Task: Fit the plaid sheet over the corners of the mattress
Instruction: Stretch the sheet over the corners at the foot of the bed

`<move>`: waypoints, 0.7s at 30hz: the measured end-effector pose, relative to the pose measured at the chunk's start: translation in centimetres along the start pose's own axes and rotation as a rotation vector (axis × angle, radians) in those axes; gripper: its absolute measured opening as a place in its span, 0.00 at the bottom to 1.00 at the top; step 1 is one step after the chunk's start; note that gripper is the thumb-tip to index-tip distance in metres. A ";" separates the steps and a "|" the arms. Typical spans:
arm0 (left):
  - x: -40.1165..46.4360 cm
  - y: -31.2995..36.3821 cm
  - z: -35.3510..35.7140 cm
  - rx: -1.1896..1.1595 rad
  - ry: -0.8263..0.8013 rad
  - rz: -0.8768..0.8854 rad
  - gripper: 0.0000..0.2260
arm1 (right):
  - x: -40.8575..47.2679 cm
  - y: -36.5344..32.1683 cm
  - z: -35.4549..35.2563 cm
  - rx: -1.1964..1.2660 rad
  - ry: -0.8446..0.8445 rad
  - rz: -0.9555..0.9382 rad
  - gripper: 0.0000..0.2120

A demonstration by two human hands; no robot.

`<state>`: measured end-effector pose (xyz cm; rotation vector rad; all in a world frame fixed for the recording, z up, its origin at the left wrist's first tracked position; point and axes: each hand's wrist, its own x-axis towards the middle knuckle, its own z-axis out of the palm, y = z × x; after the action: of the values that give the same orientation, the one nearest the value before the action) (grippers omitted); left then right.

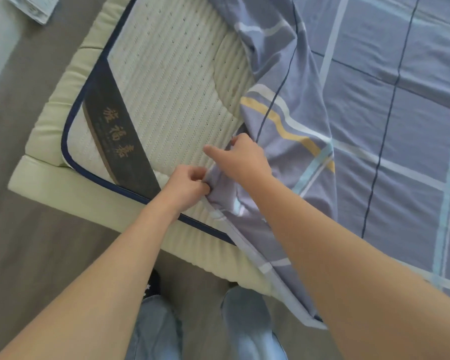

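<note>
The plaid sheet, lavender-blue with pale, navy and yellow stripes, covers the right part of the mattress and is bunched along a diagonal fold. The cream quilted mattress with navy piping lies bare at its near-left corner, crossed by a dark label band with gold characters. My left hand pinches the sheet's edge near the mattress's front side. My right hand grips the bunched sheet just beyond it, index finger pointing left.
A pale green padded bed frame rims the mattress on the left and front. Grey wood-look floor lies around it. My legs in jeans stand at the bed's front. A white object lies on the floor at top left.
</note>
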<state>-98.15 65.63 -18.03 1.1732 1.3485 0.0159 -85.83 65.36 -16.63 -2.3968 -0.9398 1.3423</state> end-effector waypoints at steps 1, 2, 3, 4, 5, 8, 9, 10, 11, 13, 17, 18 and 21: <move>-0.2 -0.3 -0.8 0.018 -0.026 0.014 0.11 | -0.2 -0.7 0.6 -0.132 0.056 -0.001 0.27; -0.4 -0.6 -1.4 0.033 -0.057 0.026 0.11 | -0.4 -1.1 0.9 -0.264 0.093 0.000 0.24; -0.6 -0.9 -2.1 0.036 -0.093 0.028 0.12 | -0.6 -1.4 1.1 -0.366 0.111 0.001 0.20; -0.9 -1.4 -3.0 0.040 -0.126 0.021 0.12 | -0.9 -1.7 1.4 -0.416 0.114 0.006 0.16; -1.3 -1.9 -4.1 0.044 -0.153 0.007 0.12 | -1.2 -2.0 1.9 -0.418 0.101 0.017 0.13; -2.4 -3.4 -7.3 -0.011 -0.141 -0.059 0.08 | -2.0 -3.8 4.4 -0.325 -0.007 -0.069 0.08; -2.7 -3.7 -8.5 -0.068 -0.113 -0.088 0.08 | -2.3 -4.7 5.5 -0.292 -0.079 -0.122 0.09; -2.8 -4.2 -10.2 -0.126 -0.090 -0.119 0.10 | -2.9 -6.1 6.7 -0.236 -0.158 -0.164 0.08; -2.8 -4.3 -11.1 -0.189 -0.071 -0.148 0.11 | -3.5 -7.1 7.5 -0.169 -0.248 -0.193 0.07; -2.5 -4.6 -13.5 -0.256 -0.033 -0.178 0.13 | -4.7 -9.1 9.2 -0.058 -0.410 -0.206 0.04; -2.7 -5.6 -17.8 -0.157 0.022 -0.148 0.07 | -6.6 -11.4 12.4 0.186 -0.617 -0.158 0.11; -2.8 -6.0 -18.7 -0.126 0.033 -0.132 0.05 | -7.1 -11.9 13.0 0.202 -0.664 -0.148 0.11; -2.8 -6.7 -20.6 -0.003 0.096 -0.090 0.06 | -8.6 -12.9 14.7 0.175 -0.822 -0.103 0.12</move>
<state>-118.30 73.82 -15.89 1.1194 1.4847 0.0098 -106.61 68.30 -12.62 -1.6168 -1.0289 2.3031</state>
